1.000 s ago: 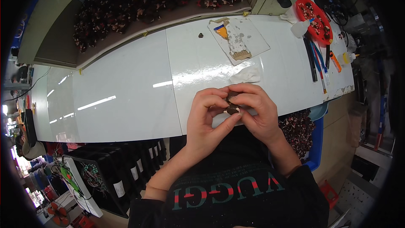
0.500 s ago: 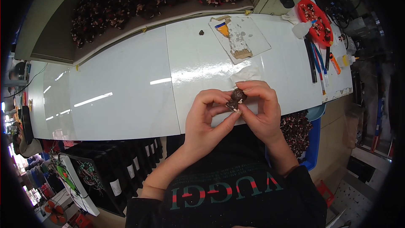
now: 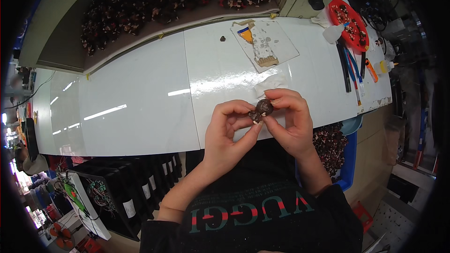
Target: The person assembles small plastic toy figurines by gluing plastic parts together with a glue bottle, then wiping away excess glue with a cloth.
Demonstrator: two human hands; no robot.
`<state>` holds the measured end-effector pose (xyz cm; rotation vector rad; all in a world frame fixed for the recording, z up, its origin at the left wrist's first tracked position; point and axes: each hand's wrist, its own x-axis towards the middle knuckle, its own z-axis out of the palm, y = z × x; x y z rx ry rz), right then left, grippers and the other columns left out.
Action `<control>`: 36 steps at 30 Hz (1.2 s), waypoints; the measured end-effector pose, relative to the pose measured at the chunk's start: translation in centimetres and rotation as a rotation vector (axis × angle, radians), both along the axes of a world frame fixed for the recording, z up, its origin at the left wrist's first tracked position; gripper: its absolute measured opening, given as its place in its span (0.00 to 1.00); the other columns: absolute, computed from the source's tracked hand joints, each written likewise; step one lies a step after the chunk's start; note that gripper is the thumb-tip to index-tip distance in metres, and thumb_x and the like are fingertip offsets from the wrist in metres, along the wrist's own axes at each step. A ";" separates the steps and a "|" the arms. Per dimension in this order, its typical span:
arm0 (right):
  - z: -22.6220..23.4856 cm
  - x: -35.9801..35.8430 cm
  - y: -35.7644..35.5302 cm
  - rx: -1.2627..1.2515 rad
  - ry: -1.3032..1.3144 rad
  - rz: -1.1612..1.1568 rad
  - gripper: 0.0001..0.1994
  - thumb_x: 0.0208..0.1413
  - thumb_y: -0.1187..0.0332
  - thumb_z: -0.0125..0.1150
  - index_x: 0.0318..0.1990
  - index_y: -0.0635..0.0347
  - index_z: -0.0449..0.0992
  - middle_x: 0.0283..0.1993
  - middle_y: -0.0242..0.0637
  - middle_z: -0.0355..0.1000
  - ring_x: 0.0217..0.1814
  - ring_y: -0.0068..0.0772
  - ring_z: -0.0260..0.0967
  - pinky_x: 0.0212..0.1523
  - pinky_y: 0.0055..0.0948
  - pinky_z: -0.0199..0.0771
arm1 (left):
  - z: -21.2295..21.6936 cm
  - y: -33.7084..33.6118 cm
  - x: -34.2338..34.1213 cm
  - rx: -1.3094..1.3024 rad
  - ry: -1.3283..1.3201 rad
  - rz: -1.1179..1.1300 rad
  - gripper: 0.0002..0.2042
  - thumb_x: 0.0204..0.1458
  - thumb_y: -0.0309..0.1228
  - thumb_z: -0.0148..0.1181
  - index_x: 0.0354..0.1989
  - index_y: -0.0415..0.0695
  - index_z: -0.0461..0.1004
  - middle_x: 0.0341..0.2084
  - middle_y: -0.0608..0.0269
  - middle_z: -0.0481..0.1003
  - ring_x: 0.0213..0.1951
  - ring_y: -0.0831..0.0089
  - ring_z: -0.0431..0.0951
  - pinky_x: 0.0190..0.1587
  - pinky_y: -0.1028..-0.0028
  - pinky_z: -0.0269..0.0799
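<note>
Close to the table's front edge, my two hands meet over a small dark brown figurine [image 3: 265, 107] with a glossy round head and light cream bits. My left hand [image 3: 229, 129] pinches its smaller lower part between thumb and fingers. Thumb and fingertips of my right hand [image 3: 293, 117] close around the round head. Whether head and lower part are one piece or two pressed together, I cannot tell. Just beyond my fingers lies a crumpled white tissue [image 3: 272, 84]. A tiny dark piece [image 3: 222, 39] rests farther back on the white table [image 3: 140, 98].
A stained square board [image 3: 286, 49] lies at the back. Brushes and pens [image 3: 349, 68], a red tray [image 3: 335, 11] and a white bottle [image 3: 332, 33] are at right. Many dark figurines fill the heated-looking cabinet shelf [image 3: 159, 30] behind; more lie in a blue bin [image 3: 348, 173] below.
My fingers have turned the figurine slightly, and its lower part now sits a little higher, tucked against the round head. Both hands stay in nearly the same place.
</note>
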<state>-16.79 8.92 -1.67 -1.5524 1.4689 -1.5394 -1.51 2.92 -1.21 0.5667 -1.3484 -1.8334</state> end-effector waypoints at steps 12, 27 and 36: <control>1.4 -0.8 1.2 -0.004 -0.294 0.015 0.21 0.46 0.81 0.63 0.47 0.60 0.64 0.52 0.40 0.67 0.50 0.24 0.64 0.46 0.22 0.63 | 2.1 1.3 -0.6 0.052 -0.064 -0.022 0.18 0.51 0.16 0.54 0.50 0.36 0.60 0.46 0.56 0.67 0.50 0.71 0.71 0.52 0.74 0.70; 2.9 -1.7 1.7 0.135 -0.294 -0.003 0.20 0.48 0.74 0.65 0.50 0.64 0.69 0.45 0.34 0.70 0.44 0.21 0.67 0.45 0.21 0.65 | 3.8 1.5 -1.2 0.035 -0.134 -0.132 0.20 0.59 0.23 0.47 0.59 0.34 0.57 0.47 0.52 0.69 0.46 0.69 0.74 0.50 0.71 0.72; 3.7 -1.9 2.0 0.193 -0.245 0.076 0.18 0.52 0.74 0.61 0.50 0.68 0.67 0.45 0.38 0.68 0.44 0.25 0.66 0.48 0.24 0.66 | 3.9 1.9 -1.0 0.146 -0.109 -0.145 0.17 0.59 0.26 0.48 0.55 0.33 0.58 0.44 0.53 0.70 0.43 0.69 0.75 0.48 0.72 0.73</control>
